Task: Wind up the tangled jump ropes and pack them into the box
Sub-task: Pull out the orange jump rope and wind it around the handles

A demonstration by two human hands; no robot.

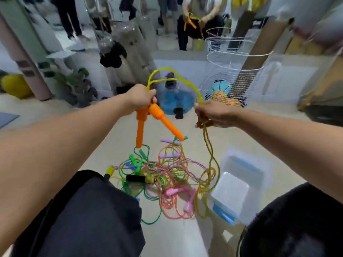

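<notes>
The yellow rope (174, 75) is arched in the air between the two hands, and its slack is trailed down from the right hand (213, 113) into the tangled pile (167, 175) on the floor. Both orange handles (148, 121) are gripped together at their tops by the left hand (141, 97), long axes hanging downward and splayed. The right hand's fingers (200, 123) are curled round the cord. Winding is judged to call for the cord to be carried leftward across to the handles. The clear box (259, 197) is set on the floor, below the right forearm.
</notes>
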